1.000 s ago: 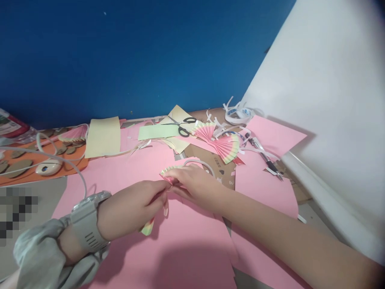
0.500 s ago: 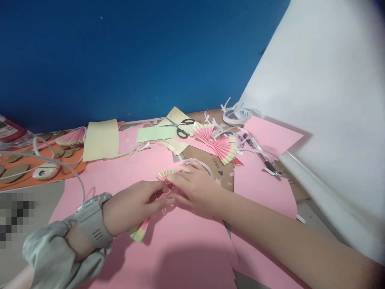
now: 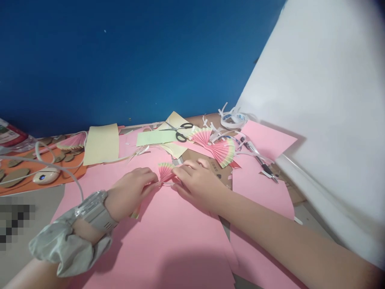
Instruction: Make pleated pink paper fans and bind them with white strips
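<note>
Between my two hands is a pleated paper fan [image 3: 165,171], pink with a green-yellow edge, over the pink paper sheets [image 3: 144,241]. My left hand [image 3: 129,190] is closed, pinching the fan's narrow part from the left; another piece of its green-yellow edge shows below that hand. On the right, my right hand [image 3: 201,182] has its fingers bent and pressed on the fan's right side. A thin pale strip lies between the fingertips. Beyond the hands rests a bow-shaped pleated fan [image 3: 213,146], touching nothing of mine.
Scissors [image 3: 180,132] lie on a green paper [image 3: 153,137]. Tape rolls [image 3: 233,119], a pen [image 3: 260,160] and paper scraps are at the right back. At left are a yellow sheet [image 3: 101,144], a white oval device [image 3: 46,175] with a cable, and an orange sheet [image 3: 70,173].
My left hand has moved left and slightly up, apart from the right fingertips. More of the fan between the hands shows, while its lower piece is now mostly hidden.
</note>
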`<state>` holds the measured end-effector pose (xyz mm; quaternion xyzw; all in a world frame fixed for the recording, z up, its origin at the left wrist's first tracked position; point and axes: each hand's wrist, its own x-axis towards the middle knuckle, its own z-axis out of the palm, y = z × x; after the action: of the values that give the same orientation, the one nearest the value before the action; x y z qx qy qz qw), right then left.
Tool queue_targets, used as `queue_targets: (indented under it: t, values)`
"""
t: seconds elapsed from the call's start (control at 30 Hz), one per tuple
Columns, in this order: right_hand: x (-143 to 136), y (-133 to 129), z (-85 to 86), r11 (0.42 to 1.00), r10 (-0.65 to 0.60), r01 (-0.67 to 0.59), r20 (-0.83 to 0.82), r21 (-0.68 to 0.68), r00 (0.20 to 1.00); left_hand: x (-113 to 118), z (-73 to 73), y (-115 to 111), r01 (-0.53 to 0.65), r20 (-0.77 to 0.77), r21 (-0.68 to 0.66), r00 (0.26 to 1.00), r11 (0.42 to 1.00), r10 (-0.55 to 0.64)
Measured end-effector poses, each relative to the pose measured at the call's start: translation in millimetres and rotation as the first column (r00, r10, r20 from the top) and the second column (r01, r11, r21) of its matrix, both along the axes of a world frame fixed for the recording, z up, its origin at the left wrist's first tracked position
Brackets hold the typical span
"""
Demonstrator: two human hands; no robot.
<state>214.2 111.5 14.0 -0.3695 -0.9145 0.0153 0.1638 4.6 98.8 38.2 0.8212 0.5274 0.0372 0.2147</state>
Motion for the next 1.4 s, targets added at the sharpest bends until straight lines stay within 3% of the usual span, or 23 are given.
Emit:
queue_targets:
  t: [0.27, 0.63, 1.0, 1.4]
  values:
    - [2, 0, 3.8, 0.997, -0.064, 0.066, 0.066, -0.025, 0.996, -3, -3.9, 3, 0.095, -0.183, 0.166, 0.981, 0.982, -0.064]
    - [3, 3, -3.3, 0.99, -0.133, 0.129, 0.08, 0.048, 0.988, -1, -6.4, 2, 0.04, -0.15, 0.185, 0.989, 0.982, -0.012]
    - [6, 6, -4.5, 0.989, -0.142, 0.139, 0.072, 0.049, 0.987, 4, -2.9, -4, -0.079, -0.032, 0.037, 0.996, 0.996, 0.08]
    - [6, 14, -6.2, 0.988, -0.145, 0.141, -0.073, -0.058, 0.987, 7, 3.4, -6, -0.069, -0.005, -0.109, 0.998, 0.992, 0.068]
